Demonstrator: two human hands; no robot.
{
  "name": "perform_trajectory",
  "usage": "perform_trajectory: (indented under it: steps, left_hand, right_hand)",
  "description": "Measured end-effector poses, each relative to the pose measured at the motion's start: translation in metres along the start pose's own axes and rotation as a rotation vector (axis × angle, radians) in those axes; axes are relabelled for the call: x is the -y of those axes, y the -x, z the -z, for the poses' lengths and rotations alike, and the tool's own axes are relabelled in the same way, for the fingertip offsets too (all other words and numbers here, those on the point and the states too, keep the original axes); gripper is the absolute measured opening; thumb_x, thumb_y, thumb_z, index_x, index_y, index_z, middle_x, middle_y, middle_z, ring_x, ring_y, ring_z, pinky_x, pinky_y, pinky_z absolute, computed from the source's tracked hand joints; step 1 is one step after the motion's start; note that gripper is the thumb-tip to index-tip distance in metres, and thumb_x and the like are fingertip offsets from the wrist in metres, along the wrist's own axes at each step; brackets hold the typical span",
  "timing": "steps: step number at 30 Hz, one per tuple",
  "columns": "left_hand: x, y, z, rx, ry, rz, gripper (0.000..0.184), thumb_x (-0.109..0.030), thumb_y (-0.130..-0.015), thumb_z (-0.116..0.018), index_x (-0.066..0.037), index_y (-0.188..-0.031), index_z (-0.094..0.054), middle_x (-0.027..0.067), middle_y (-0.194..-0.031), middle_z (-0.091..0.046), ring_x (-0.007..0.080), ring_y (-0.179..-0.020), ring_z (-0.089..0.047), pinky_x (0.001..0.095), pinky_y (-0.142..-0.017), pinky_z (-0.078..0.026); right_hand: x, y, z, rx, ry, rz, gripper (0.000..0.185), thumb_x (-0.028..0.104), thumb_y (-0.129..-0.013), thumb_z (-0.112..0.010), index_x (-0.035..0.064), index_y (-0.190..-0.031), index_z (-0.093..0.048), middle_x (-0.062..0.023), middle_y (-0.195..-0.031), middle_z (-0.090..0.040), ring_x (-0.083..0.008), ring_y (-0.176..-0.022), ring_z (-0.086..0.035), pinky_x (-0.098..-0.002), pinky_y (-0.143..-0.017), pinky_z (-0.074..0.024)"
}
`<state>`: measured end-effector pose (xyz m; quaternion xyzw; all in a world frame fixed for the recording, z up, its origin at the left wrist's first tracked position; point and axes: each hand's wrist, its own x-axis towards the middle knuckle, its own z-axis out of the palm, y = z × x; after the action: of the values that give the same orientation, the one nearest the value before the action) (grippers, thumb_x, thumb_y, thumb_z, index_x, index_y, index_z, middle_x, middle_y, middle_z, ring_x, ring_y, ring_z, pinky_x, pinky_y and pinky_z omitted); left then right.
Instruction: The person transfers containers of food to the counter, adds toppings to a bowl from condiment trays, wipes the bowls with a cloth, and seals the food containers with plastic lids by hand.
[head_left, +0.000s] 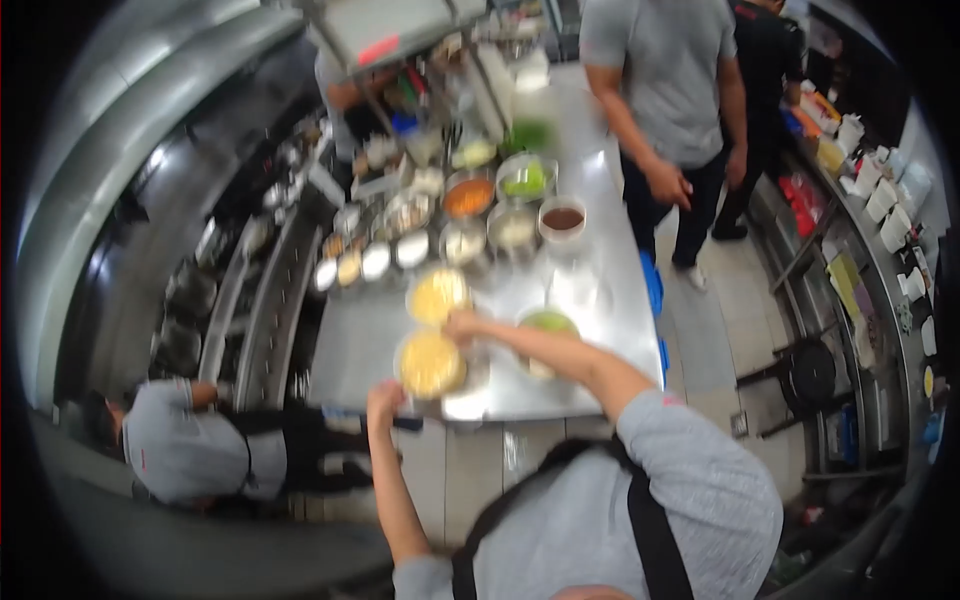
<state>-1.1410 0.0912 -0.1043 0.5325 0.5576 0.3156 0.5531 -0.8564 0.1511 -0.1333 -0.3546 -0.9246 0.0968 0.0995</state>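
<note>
From the head view: left hand [385, 397] at the near-left rim of a bowl of yellow food [460, 379], right hand [463, 325] at its far-right rim; too blurred to tell whether pinching or merely touching. Just beyond the right hand, another yellow-filled bowl [412, 304]; beside the right forearm, a green-filled bowl [574, 325].

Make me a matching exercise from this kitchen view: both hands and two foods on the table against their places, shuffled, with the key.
Things
1. left hand
2. right hand
3. brown contents
4. orange food

Places
A. directly left of some green food
B. at the lower right of the farther yellow food
C. farthest right of these four in the picture
D. at the lower left of the nearer yellow food

Pairs: 1-D, 2-B, 3-C, 4-A
</note>
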Motion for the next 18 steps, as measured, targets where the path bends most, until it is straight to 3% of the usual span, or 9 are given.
perform_trajectory:
  steps: [1,2,4,6,15,18]
  left_hand:
    - [0.034,0.046,0.015,-0.044,0.036,0.141,0.004,-0.007,-0.078,-0.055,-0.005,-0.074,-0.054,0.0021,-0.062,-0.053,0.0113,-0.053,-0.051,0.0253,-0.052,-0.047]
    - [0.04,0.057,0.014,-0.057,0.085,0.203,0.003,-0.005,-0.077,-0.055,-0.005,-0.075,-0.053,0.0028,-0.063,-0.054,0.0119,-0.054,-0.052,0.0263,-0.054,-0.048]
    - [-0.007,-0.009,-0.008,-0.024,0.188,0.158,0.005,-0.003,-0.075,-0.056,-0.004,-0.078,-0.052,0.0044,-0.066,-0.055,0.0131,-0.055,-0.054,0.0283,-0.057,-0.05]
    - [-0.009,-0.004,-0.004,0.009,0.27,0.146,0.009,-0.004,-0.076,-0.057,-0.002,-0.083,-0.051,0.0053,-0.067,-0.055,0.0151,-0.057,-0.056,0.0296,-0.058,-0.051]
    - [-0.084,0.046,-0.01,0.092,0.296,0.081,0.013,-0.008,-0.08,-0.057,-0.004,-0.09,-0.05,0.0041,-0.075,-0.057,0.0129,-0.063,-0.056,0.0232,-0.055,-0.047]
    - [-0.127,0.067,-0.034,0.19,0.322,0.002,0.006,-0.008,-0.081,-0.056,-0.006,-0.085,-0.052,0.0027,-0.07,-0.057,0.0101,-0.058,-0.055,0.0202,-0.051,-0.046]
  right_hand:
    - [0.018,0.011,0.011,-0.023,-0.767,-0.438,0.02,0.019,-0.073,-0.058,-0.0008,-0.072,-0.059,-0.0077,-0.055,-0.057,-0.0185,-0.049,-0.058,-0.0297,-0.045,-0.0491]
    - [0.027,0.019,0.016,-0.087,-1.01,-0.619,0.021,0.019,-0.073,-0.057,-0.0023,-0.072,-0.059,-0.0095,-0.055,-0.057,-0.0189,-0.048,-0.057,-0.03,-0.044,-0.0489]
    - [0.027,0.02,0.039,-0.162,-1.168,-0.746,0.025,0.019,-0.074,-0.057,-0.0054,-0.074,-0.057,-0.0132,-0.055,-0.056,-0.0198,-0.044,-0.056,-0.0304,-0.041,-0.0484]
    - [0.03,0.013,0.036,-0.128,-1.174,-0.823,0.025,0.016,-0.073,-0.055,-0.009,-0.069,-0.055,-0.0167,-0.054,-0.055,-0.0219,-0.043,-0.056,-0.0333,-0.04,-0.0497]
    - [0.059,0.051,0.097,-0.267,-1.356,-0.695,0.022,0.012,-0.071,-0.056,-0.0105,-0.073,-0.053,-0.0153,-0.059,-0.055,-0.0221,-0.048,-0.058,-0.0345,-0.043,-0.0525]
    - [0.062,0.08,0.129,-0.331,-1.464,-0.589,0.021,0.008,-0.069,-0.057,-0.0114,-0.075,-0.053,-0.0202,-0.063,-0.056,-0.0268,-0.05,-0.059,-0.0367,-0.045,-0.0529]
